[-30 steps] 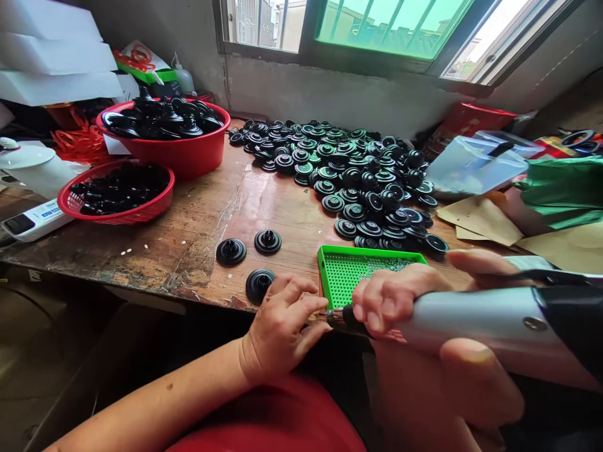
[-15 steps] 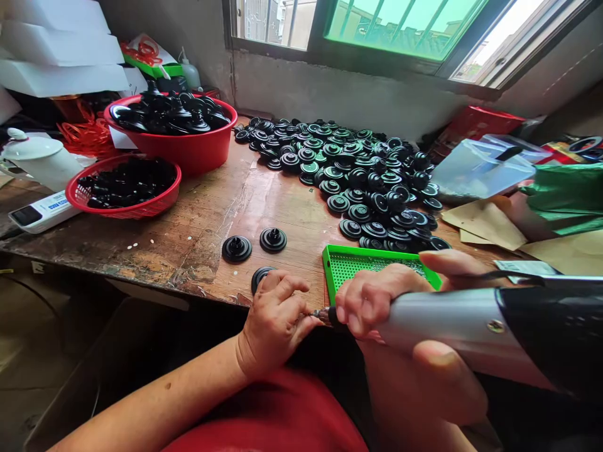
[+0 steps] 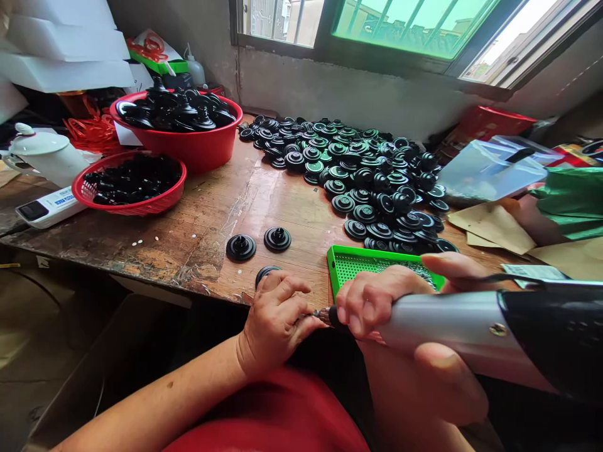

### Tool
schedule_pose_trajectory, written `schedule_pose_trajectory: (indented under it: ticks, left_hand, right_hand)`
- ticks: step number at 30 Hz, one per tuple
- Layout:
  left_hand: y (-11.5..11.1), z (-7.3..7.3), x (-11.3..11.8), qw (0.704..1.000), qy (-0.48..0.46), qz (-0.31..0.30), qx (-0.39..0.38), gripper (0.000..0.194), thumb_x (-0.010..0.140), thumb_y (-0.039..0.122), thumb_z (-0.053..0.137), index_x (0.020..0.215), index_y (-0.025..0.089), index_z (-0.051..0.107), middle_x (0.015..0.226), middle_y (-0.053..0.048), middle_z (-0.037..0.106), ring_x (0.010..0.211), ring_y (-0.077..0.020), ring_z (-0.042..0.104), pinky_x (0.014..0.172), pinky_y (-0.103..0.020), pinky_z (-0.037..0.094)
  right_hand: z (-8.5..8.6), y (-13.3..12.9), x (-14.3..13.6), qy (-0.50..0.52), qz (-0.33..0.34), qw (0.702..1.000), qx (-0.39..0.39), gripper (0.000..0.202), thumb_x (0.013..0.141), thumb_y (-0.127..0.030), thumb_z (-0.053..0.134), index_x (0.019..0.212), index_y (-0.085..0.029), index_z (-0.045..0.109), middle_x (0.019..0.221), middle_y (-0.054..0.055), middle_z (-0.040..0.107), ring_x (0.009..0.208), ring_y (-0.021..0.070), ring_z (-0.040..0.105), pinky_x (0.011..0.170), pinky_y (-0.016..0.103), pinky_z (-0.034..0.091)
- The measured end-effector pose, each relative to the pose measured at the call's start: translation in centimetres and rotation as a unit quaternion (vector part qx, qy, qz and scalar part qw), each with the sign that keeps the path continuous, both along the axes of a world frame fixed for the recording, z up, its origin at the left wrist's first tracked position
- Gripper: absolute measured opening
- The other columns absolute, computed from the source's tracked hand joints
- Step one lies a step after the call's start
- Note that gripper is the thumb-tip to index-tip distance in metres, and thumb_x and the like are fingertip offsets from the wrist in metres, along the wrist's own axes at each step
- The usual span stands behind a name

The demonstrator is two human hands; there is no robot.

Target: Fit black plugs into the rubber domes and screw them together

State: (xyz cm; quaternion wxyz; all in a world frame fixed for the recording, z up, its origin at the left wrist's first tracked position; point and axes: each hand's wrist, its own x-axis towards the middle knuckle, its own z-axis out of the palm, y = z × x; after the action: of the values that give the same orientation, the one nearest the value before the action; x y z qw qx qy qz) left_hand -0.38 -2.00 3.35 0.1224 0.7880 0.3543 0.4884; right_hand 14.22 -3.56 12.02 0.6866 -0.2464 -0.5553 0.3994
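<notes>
Big picture first: the wooden tabletop (image 3: pixel 202 207), its near edge running just under the work, with the heap of black discs (image 3: pixel 365 213) spread across its far middle. Right of centre comes the silver-and-black tool (image 3: pixel 452 320), wrapped in the right hand (image 3: pixel 377 292), nose pointing left. Over on the left, the red basin (image 3: pixel 198 147) sits behind the smaller red basket (image 3: pixel 141 206). The green tray (image 3: pixel 333 270) lies just beyond the right fingers, so elbow room there is tight; more wood lies open between basket and heap.

Now the left hand (image 3: pixel 277 320): fingers narrowed around the tool tip (image 3: pixel 323 315), though whether they pinch a small part, I cannot tell. Looks like the meeting of tip and fingertips is the step in hand; the next move calls for a straight, steady nose and fingertips kept off it. Two loose discs, left (image 3: pixel 241 248) and far (image 3: pixel 277 239), stand apart; a third (image 3: pixel 264 274) is partly hidden behind the left hand.
</notes>
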Motion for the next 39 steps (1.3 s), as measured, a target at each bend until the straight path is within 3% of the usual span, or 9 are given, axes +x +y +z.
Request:
schedule_pose_trajectory:
  ticks: [3,5,10,21,29,39]
  left_hand:
    - [-0.1,-0.3,-0.3,1.000,0.001,0.016,-0.001,0.022,0.091,0.041,0.069,0.093,0.019,0.072,0.105,-0.011,0.072,0.099,-0.0253,0.061,0.094,-0.044,0.050]
    - [-0.1,-0.3,-0.5,1.000,0.012,0.027,-0.007,0.020,0.091,0.038,0.069,0.096,0.019,0.071,0.108,-0.012,0.071,0.102,-0.0263,0.060,0.096,-0.045,0.050]
    - [-0.2,-0.2,-0.7,0.999,0.021,0.026,-0.014,0.009,0.091,0.019,0.065,0.083,0.019,0.070,0.106,-0.010,0.070,0.103,-0.0257,0.057,0.095,-0.044,0.049]
    - [-0.4,-0.2,-0.6,0.999,-0.005,0.014,-0.046,0.010,0.088,0.012,0.062,0.086,0.020,0.068,0.104,-0.009,0.069,0.100,-0.0243,0.057,0.088,-0.042,0.050]
    - [-0.7,0.1,-0.7,0.997,0.076,0.030,-0.014,0.004,0.084,0.014,0.064,0.083,0.018,0.065,0.113,-0.012,0.068,0.108,-0.0303,0.054,0.094,-0.048,0.048]
    - [-0.7,0.3,-0.8,0.995,0.093,0.034,-0.025,0.003,0.087,0.018,0.065,0.084,0.018,0.065,0.114,-0.011,0.068,0.109,-0.0307,0.055,0.095,-0.047,0.048]
  right_hand:
    - [0.1,0.1,-0.2,0.002,-0.018,1.000,-0.010,0.048,0.083,-0.039,0.075,0.125,-0.031,0.053,0.070,-0.003,0.059,0.051,0.0164,0.053,0.051,0.035,0.049]
    - [0.2,0.2,-0.3,0.003,-0.020,1.000,-0.010,0.048,0.083,-0.040,0.075,0.124,-0.031,0.053,0.069,-0.003,0.059,0.051,0.0161,0.053,0.051,0.035,0.048]
    - [0.2,0.3,-0.6,0.017,-0.015,1.000,-0.011,0.050,0.082,-0.038,0.076,0.126,-0.031,0.053,0.071,-0.003,0.059,0.051,0.0160,0.053,0.051,0.035,0.049]
    - [0.2,0.4,-0.7,0.027,-0.007,1.000,-0.008,0.049,0.082,-0.036,0.077,0.126,-0.030,0.054,0.072,-0.003,0.060,0.051,0.0158,0.054,0.050,0.035,0.049]
    - [0.1,0.2,-0.7,0.000,0.013,1.000,-0.005,0.047,0.084,-0.036,0.074,0.126,-0.030,0.055,0.072,-0.002,0.059,0.055,0.0166,0.055,0.054,0.036,0.049]
    - [-0.1,0.2,-1.1,0.022,0.010,0.999,-0.021,0.051,0.080,-0.039,0.078,0.125,-0.031,0.056,0.070,-0.003,0.058,0.054,0.0162,0.054,0.053,0.034,0.047]
